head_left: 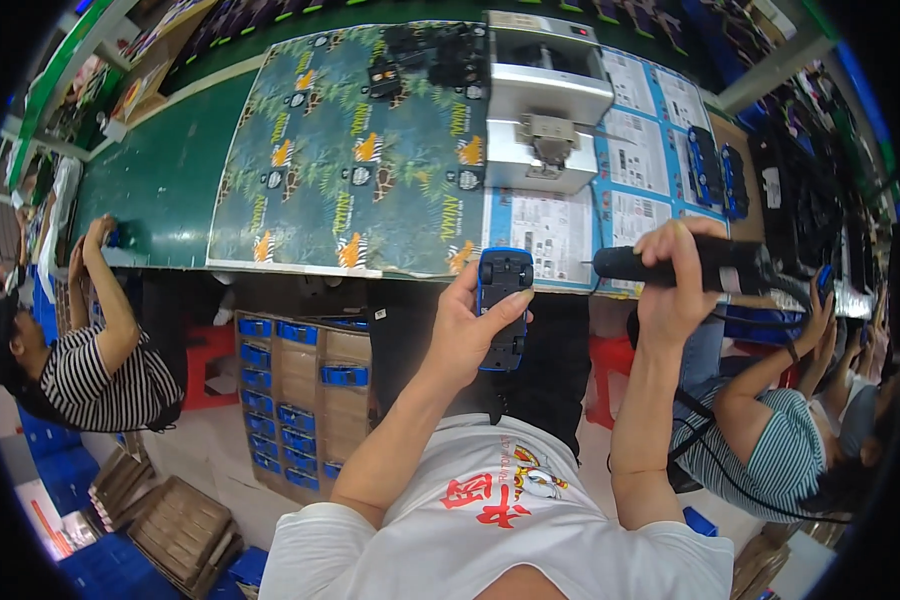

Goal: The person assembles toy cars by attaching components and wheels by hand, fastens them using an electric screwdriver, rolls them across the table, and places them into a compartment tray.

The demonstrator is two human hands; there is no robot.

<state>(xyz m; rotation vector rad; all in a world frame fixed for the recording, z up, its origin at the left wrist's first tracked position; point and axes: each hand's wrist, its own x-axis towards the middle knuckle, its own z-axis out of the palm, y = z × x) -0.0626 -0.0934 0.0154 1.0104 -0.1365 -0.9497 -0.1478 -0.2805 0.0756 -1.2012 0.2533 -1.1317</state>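
Note:
My left hand [462, 330] is closed around a blue toy car [506, 285] at the table's front edge. The car's black underside with its wheels faces up, and my thumb presses across it. To the right, the fingers of my right hand [675, 270] wrap around a black electric screwdriver [738, 266] held sideways. Its tip points left toward the car, with a gap between them. A cord runs off from its right end.
A silver machine [545, 85] stands on the table ahead, with black parts [450, 60] to its left. Two blue cars [704, 165] lie at the right. A cardboard tray [298, 385] of blue cars sits low left. Co-workers [95, 370] sit on both sides.

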